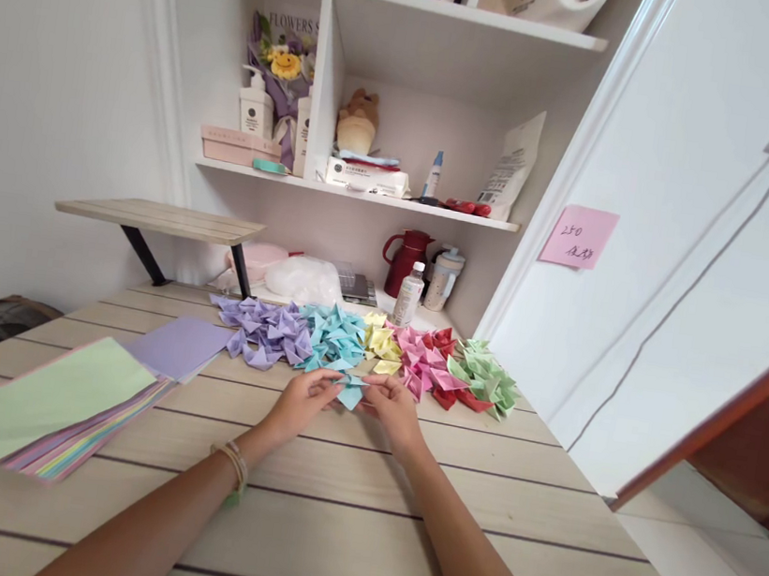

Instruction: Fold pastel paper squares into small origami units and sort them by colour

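Observation:
Between my two hands is a small folded piece of light blue origami paper (351, 394), its pointed end facing me. My left hand (304, 402) pinches its left side, and my right hand (394, 412) pinches its right side. Just beyond the fingers lies a heap of blue folded paper pieces (334, 333). Purple folded pieces (266, 329) lie left of that heap. To its right are yellow pieces (382, 338), pink pieces (419, 357), red pieces (459, 398) and green pieces (486, 377).
A fanned stack of coloured paper (58, 396) lies on the left of the slatted table (336, 546), beside purple sheets (179, 346). Behind the heaps stand a bottle (409, 296), a red jug (406, 262) and a cup (443, 279). A small raised shelf (159, 217) stands at back left.

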The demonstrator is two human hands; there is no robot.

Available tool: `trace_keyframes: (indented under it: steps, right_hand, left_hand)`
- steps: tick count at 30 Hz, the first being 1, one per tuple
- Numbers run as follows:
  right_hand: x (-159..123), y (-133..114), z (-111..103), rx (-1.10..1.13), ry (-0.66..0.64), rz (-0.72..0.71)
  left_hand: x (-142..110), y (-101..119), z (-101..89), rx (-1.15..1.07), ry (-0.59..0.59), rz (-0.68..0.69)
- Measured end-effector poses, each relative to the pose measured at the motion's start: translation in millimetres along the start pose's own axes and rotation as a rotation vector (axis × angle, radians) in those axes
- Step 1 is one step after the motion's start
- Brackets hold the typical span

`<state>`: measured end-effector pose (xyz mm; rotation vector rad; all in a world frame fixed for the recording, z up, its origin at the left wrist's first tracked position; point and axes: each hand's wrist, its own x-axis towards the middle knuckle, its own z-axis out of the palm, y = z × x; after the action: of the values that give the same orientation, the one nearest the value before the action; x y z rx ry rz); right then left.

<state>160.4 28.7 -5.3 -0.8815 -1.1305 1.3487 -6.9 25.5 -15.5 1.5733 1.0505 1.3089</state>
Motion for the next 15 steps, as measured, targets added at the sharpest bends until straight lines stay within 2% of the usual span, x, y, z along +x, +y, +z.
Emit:
trace_keyframes:
  steps: [3,7,11,15]
  right_hand:
    - [-2,-6,0,0.020,-0.029,0.042]
    - [-3,-10,-1,-0.032,-0.102,0.058]
    - [-2,-8,-1,-0.078,-0.115,0.018]
    - [0,-5,-1,-0.131,-0.110,-0.070]
  left_hand:
    - [2,0,0.5,-0.143,-0.023,-0.088]
    - [2,8,1.2,-0.247,0.056,-0.101]
    - [1,11,0.8,-0.216,0.071,-0.094]
    - [2,4,-2.4,-0.183,0.080,-0.031]
